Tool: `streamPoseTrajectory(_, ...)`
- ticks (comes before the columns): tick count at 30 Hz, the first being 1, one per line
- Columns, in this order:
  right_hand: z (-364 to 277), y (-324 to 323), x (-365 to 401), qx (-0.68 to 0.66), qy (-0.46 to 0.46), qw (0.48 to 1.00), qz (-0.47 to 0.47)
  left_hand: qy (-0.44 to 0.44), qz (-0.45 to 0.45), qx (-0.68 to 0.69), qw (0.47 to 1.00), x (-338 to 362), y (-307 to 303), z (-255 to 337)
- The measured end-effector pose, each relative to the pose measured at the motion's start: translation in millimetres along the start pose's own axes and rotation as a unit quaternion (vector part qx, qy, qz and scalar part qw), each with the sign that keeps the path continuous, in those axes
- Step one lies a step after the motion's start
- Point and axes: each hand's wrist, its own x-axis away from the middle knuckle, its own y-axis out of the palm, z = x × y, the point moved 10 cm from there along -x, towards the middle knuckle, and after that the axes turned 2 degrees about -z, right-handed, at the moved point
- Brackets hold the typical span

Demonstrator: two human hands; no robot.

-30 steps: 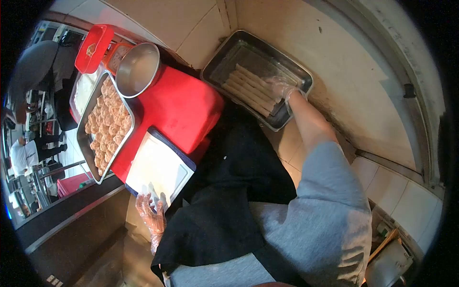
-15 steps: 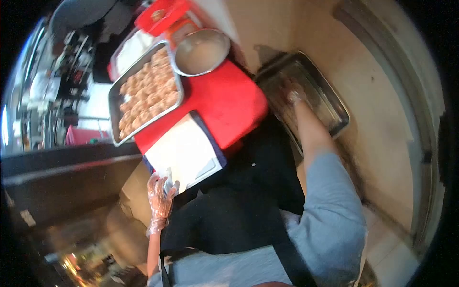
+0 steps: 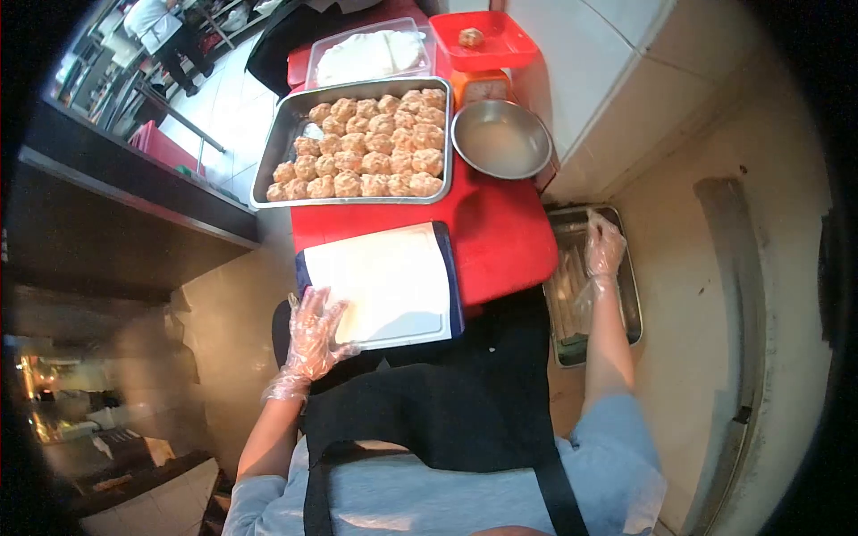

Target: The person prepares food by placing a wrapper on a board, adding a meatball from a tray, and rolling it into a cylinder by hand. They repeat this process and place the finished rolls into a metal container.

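Note:
On the red table (image 3: 500, 234) a white cutting board (image 3: 384, 277) with a dark blue edge lies close to my body. My left hand (image 3: 313, 335), in a clear plastic glove, rests on the board's left front corner with its fingers spread and nothing held. My right hand (image 3: 605, 243), gloved too, is over a metal tray (image 3: 636, 308) low at the right; its fingers are bent together, and whether they hold anything is too small to tell. Behind the board, a metal pan (image 3: 366, 199) carries rows of round orange-brown balls (image 3: 375, 163).
A steel bowl (image 3: 502, 139) with cloudy liquid sits right of the pan. Behind stand a clear container (image 3: 375, 55) of white dough-like material and a red tray (image 3: 500, 49) with one ball. Tiled wall (image 3: 599, 85) at right; a person (image 3: 159, 31) stands far back left.
The view has turned and levelled. My right hand has lifted from inside the metal tray to above it. My left hand has flattened, its fingers now spread on the board.

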Motion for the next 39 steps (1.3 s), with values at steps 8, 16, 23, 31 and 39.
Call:
streamPoseTrajectory(8, -335, -49, -37, -0.070, -0.381, 0.921, -0.043, -0.020, 0.014, 0.016, 1.000, -38, -2, -24)
streamPoseTrajectory(16, -442, 176, -207, 0.174, -0.488, 0.844, -0.141, -0.011, 0.087, 0.056, 0.995, -79, -15, -35)
streamPoseTrajectory(23, -446, 289, -277, 0.266, -0.338, 0.864, -0.260, -0.028, 0.063, 0.082, 0.994, -82, -9, -46)
streamPoseTrajectory(31, -459, 241, -315, -0.442, -0.009, 0.854, -0.275, -0.036, 0.071, 0.111, 0.991, -81, -14, -48)
streamPoseTrajectory(39, -525, 97, -356, -0.548, -0.107, 0.803, -0.209, -0.026, 0.106, 0.084, 0.990, -72, -13, -44)
